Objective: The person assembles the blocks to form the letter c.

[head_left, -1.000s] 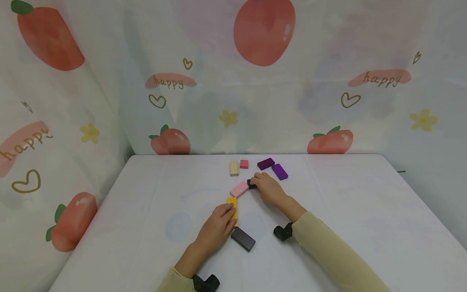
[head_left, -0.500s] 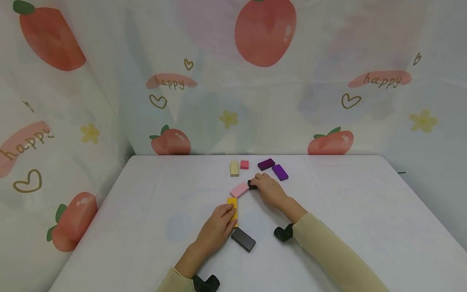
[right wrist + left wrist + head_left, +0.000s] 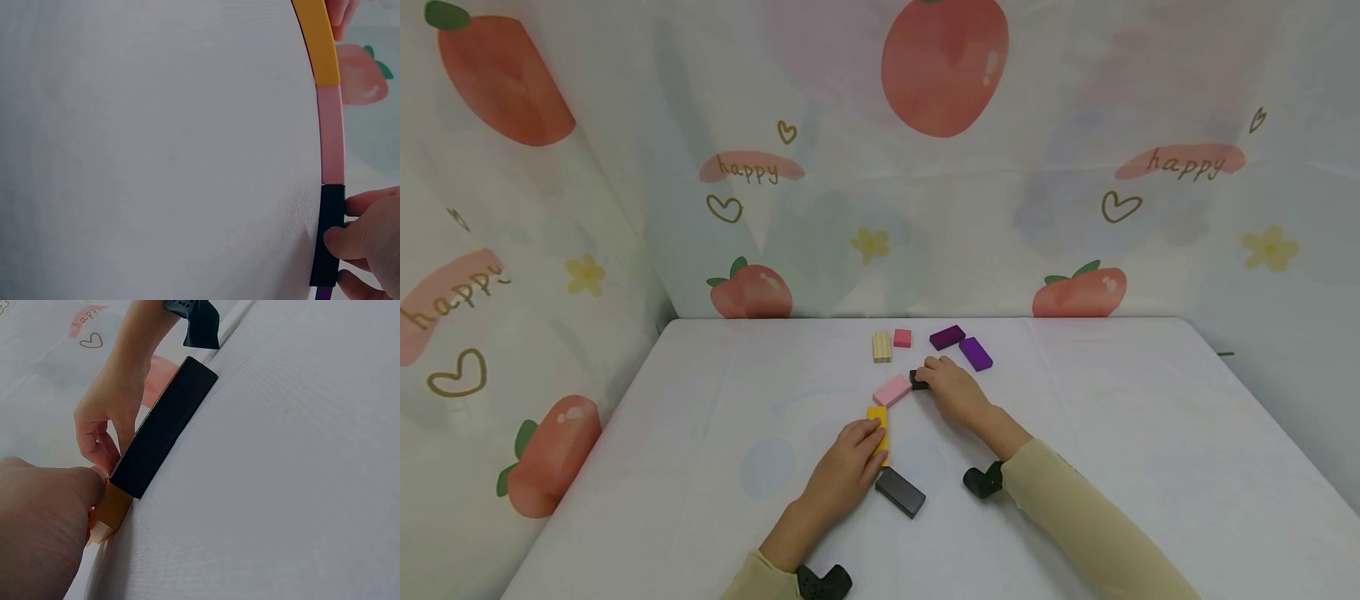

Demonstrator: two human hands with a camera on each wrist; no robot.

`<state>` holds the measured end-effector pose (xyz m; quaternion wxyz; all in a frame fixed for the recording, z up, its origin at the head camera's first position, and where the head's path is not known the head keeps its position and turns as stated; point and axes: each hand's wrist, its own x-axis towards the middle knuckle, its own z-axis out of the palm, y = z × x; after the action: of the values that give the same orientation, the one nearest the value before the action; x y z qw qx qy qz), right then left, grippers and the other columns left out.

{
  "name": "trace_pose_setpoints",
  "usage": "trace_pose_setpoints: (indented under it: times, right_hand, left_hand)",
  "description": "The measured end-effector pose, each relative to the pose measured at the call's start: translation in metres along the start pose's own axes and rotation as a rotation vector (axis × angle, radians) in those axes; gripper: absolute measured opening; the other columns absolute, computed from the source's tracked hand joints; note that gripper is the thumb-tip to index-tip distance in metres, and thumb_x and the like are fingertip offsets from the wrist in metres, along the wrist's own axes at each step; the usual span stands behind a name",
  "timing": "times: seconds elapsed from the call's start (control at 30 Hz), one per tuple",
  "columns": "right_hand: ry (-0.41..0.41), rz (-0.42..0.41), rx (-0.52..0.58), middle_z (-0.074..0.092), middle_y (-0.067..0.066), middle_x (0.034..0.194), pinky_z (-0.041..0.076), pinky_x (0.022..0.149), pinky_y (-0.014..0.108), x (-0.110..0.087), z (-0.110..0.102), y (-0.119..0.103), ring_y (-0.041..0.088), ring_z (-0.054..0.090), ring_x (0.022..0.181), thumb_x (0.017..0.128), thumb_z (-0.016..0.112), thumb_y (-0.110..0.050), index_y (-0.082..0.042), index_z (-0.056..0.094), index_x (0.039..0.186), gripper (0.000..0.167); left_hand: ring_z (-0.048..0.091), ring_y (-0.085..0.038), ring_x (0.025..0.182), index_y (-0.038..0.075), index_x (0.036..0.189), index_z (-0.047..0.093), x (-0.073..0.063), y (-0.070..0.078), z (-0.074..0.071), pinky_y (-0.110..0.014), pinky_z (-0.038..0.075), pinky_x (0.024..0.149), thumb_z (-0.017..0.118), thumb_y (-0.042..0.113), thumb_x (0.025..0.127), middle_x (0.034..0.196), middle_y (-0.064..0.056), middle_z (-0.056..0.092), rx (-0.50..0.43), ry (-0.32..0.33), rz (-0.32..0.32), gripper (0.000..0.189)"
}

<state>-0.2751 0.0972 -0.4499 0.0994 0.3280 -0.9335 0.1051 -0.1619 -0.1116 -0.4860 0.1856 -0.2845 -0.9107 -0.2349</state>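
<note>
My left hand (image 3: 838,467) grips the yellow block (image 3: 876,412), with its fingers covering part of it. Beyond that block lies a pink block (image 3: 892,390), set at a slant. At the pink block's far end my right hand (image 3: 955,392) pinches a black block (image 3: 331,215); the thumb lies on its near face in the right wrist view. A dark grey block (image 3: 901,492) lies on the near side of the yellow one. From the right wrist view, the yellow, pink and black blocks form a row end to end.
At the back of the white-covered table (image 3: 1097,467) lie a ridged cream block (image 3: 882,347), a small red block (image 3: 902,338), a dark purple block (image 3: 947,337) and a purple block (image 3: 976,353). A fruit-printed cloth (image 3: 955,208) rises behind the table.
</note>
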Motion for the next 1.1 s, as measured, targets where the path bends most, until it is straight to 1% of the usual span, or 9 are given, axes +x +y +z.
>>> trace_pose_setpoints:
  times: [0.2, 0.4, 0.57, 0.7, 0.87, 1.1]
  right_hand:
    - [0.028, -0.025, -0.018, 0.055, 0.005, 0.087, 0.049, 0.073, 0.034, -0.0015, 0.0003, -0.0001, 0.023, 0.052, 0.082, 0.078, 0.066, 0.008, -0.006, 0.065, 0.092, 0.020]
    - [0.025, -0.020, -0.025, 0.054, 0.005, 0.087, 0.049, 0.072, 0.034, -0.0027, 0.0006, -0.0013, 0.023, 0.052, 0.081, 0.080, 0.065, 0.005, -0.006, 0.065, 0.091, 0.016]
    - [0.032, -0.024, -0.027, 0.055, 0.006, 0.087, 0.049, 0.074, 0.034, -0.0030, 0.0010, -0.0021, 0.023, 0.053, 0.082, 0.081, 0.065, 0.005, -0.006, 0.064, 0.092, 0.015]
    - [0.023, -0.011, -0.024, 0.055, 0.006, 0.089, 0.049, 0.076, 0.034, -0.0025, 0.0004, -0.0034, 0.023, 0.053, 0.084, 0.080, 0.065, 0.006, -0.006, 0.065, 0.093, 0.017]
    - [0.020, 0.013, 0.020, 0.056, 0.007, 0.090, 0.049, 0.078, 0.035, -0.0017, 0.0000, -0.0037, 0.023, 0.054, 0.085, 0.079, 0.065, 0.008, -0.003, 0.066, 0.095, 0.020]
    - [0.017, 0.066, 0.137, 0.059, 0.011, 0.097, 0.048, 0.082, 0.037, 0.0020, -0.0063, -0.0063, 0.027, 0.055, 0.092, 0.081, 0.065, 0.004, 0.001, 0.065, 0.104, 0.024]
  left_hand:
    - [0.047, -0.023, 0.115, -0.002, 0.116, 0.061, 0.0002, 0.0009, -0.0005, -0.032, 0.043, 0.092, 0.061, 0.019, 0.090, 0.121, -0.012, 0.054, 0.011, 0.007, 0.001, 0.033]
    - [0.047, -0.023, 0.114, -0.002, 0.116, 0.061, 0.0000, 0.0011, -0.0008, -0.032, 0.043, 0.093, 0.060, 0.019, 0.090, 0.121, -0.012, 0.054, 0.009, 0.005, 0.004, 0.033]
    - [0.047, -0.024, 0.114, -0.002, 0.115, 0.061, 0.0000, 0.0009, -0.0012, -0.032, 0.043, 0.092, 0.061, 0.018, 0.090, 0.120, -0.012, 0.054, 0.015, 0.003, 0.005, 0.032]
    - [0.048, -0.024, 0.113, -0.002, 0.115, 0.061, -0.0002, 0.0008, -0.0019, -0.032, 0.043, 0.092, 0.061, 0.019, 0.089, 0.120, -0.012, 0.054, 0.017, 0.000, 0.004, 0.033]
    - [0.048, -0.024, 0.113, -0.002, 0.115, 0.061, -0.0002, 0.0009, -0.0022, -0.032, 0.044, 0.091, 0.062, 0.018, 0.089, 0.119, -0.012, 0.054, 0.016, 0.008, 0.012, 0.033]
    - [0.048, -0.023, 0.112, -0.003, 0.114, 0.062, 0.0001, 0.0012, -0.0025, -0.032, 0.043, 0.092, 0.061, 0.017, 0.089, 0.119, -0.012, 0.055, 0.012, 0.009, 0.015, 0.032]
